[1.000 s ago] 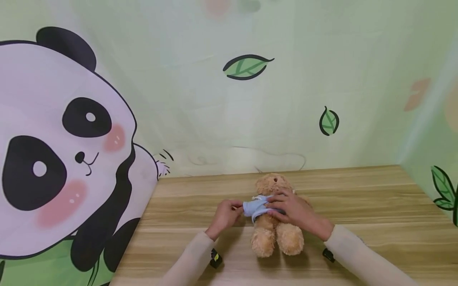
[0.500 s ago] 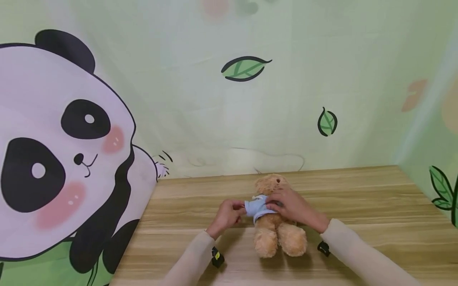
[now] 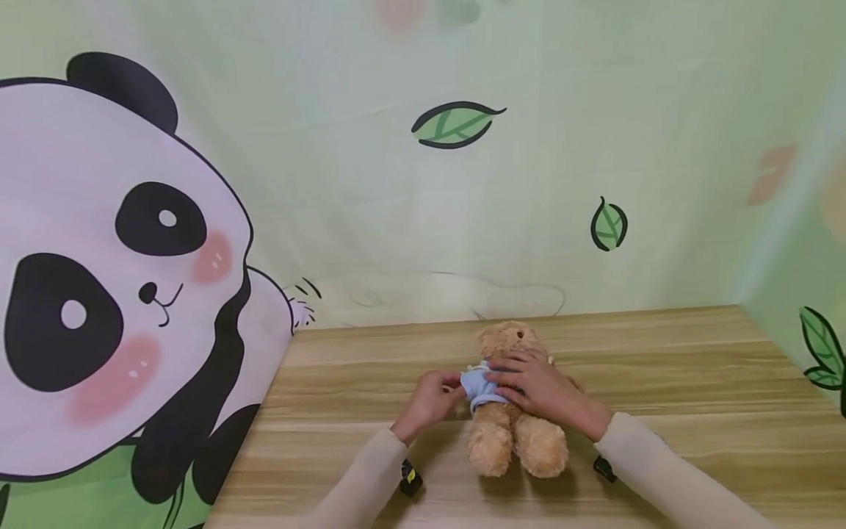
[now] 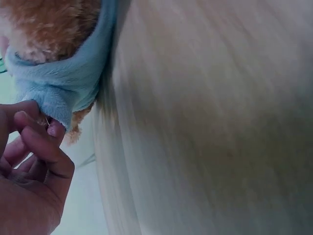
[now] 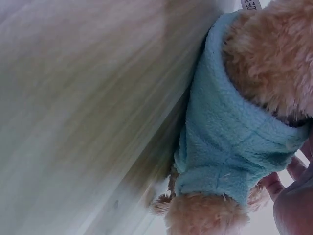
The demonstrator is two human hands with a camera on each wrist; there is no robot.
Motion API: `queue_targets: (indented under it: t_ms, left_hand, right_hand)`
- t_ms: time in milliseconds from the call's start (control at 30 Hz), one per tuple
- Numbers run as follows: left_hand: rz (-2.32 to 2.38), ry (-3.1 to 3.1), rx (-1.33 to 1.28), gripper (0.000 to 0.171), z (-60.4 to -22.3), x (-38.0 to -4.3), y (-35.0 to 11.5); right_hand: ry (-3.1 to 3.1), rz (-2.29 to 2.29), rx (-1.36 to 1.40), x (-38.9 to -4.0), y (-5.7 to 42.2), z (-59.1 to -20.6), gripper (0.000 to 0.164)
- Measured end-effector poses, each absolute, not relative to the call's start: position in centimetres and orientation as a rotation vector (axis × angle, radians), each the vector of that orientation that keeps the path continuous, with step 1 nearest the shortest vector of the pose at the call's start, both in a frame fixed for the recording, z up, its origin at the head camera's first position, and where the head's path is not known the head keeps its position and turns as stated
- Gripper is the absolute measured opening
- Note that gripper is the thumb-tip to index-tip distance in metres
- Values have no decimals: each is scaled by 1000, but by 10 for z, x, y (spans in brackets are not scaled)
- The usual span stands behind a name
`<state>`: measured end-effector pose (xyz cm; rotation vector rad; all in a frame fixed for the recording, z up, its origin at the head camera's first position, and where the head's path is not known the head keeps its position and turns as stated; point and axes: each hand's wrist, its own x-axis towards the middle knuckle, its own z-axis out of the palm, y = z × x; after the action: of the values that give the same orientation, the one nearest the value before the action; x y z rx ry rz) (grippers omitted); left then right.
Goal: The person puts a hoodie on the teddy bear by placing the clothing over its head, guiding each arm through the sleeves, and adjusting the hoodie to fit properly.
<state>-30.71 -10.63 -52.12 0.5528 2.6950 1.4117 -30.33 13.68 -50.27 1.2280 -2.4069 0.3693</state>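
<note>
A light-brown teddy bear (image 3: 489, 444) lies on its back on the wooden table, head toward the wall. It wears a light-blue hooded top (image 3: 477, 385), whose fleecy cloth shows close up in the right wrist view. At the bear's arm on the left side, my left hand (image 3: 428, 404) pinches the end of the blue sleeve (image 4: 51, 100) between thumb and fingers. My right hand (image 3: 547, 388) rests across the bear's chest with fingers extended, hiding part of the top and the lower face. The paw inside the pinched sleeve is hidden.
Wood-grain tabletop (image 3: 344, 367) surrounds the bear and ends at a pale green wall cloth (image 3: 370, 184) printed with a panda and leaves. Small black devices sit under both wrists, one by the left sleeve (image 3: 360, 470). A white tag (image 5: 251, 5) sticks out by the top's hem.
My left hand has shifted slightly right, and the sleeve looks shorter and bunched. The bear has slid a little right. My right hand's fingers, gathered half a second ago, now spread over the chest.
</note>
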Motion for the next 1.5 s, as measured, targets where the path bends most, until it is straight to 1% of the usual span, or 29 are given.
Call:
queue_targets:
  t_ms: [100, 233, 333, 433, 500, 567, 700, 800, 900, 1000, 1100, 1200, 1267, 1400, 1433, 1500]
  left_hand:
    - [1335, 2821, 635, 14, -523, -308, -102]
    - [1235, 2918, 727, 15, -523, -310, -103]
    - [1188, 2924, 749, 16, -522, -314, -107]
    - [1168, 2900, 757, 17, -523, -318, -112]
    - [1199, 2848, 738, 17, -523, -319, -115]
    - [1284, 2739, 681, 18, -523, -318, -117]
    - [1456, 2525, 528, 31, -519, -312, -118]
    - [1434, 2528, 546, 34, -515, -308, -115]
    - [1346, 2612, 622, 29, -512, -306, -112]
    - [1240, 2723, 709, 19, -512, -305, -109]
    - [1123, 2864, 852, 11, -514, -307, -110]
    - [1050, 2995, 966, 7, -517, -310, -112]
    - [1065, 3036, 967, 5, -519, -312, -114]
    - [1150, 2962, 855, 5, -519, -313, -119]
    - [1171, 2928, 833, 6, -518, -313, -120]
    - [1195, 2852, 780, 14, -515, -312, -121]
  right_hand:
    - [-2373, 385, 1234, -304, 136, -504, 28]
    - [-2351, 403, 1228, -306, 137, -506, 18]
    - [-2373, 425, 1211, -307, 139, -507, 12]
    - [-2392, 456, 1206, -307, 140, -507, 10]
    - [-2379, 462, 1213, -307, 141, -507, 13]
    - [-2355, 447, 1224, -307, 141, -507, 20]
    - [-2306, 412, 1240, -306, 142, -508, 34]
    - [-2301, 392, 1239, -306, 143, -508, 35]
    - [-2311, 368, 1237, -306, 142, -508, 33]
    - [-2329, 359, 1241, -304, 141, -507, 29]
    - [-2353, 363, 1234, -303, 140, -506, 22]
    - [-2365, 351, 1224, -304, 140, -507, 15]
    - [-2351, 359, 1233, -305, 141, -507, 11]
    - [-2295, 364, 1272, -307, 144, -507, 7]
    - [-2281, 364, 1283, -307, 144, -508, 7]
    - [-2263, 364, 1288, -308, 145, -509, 11]
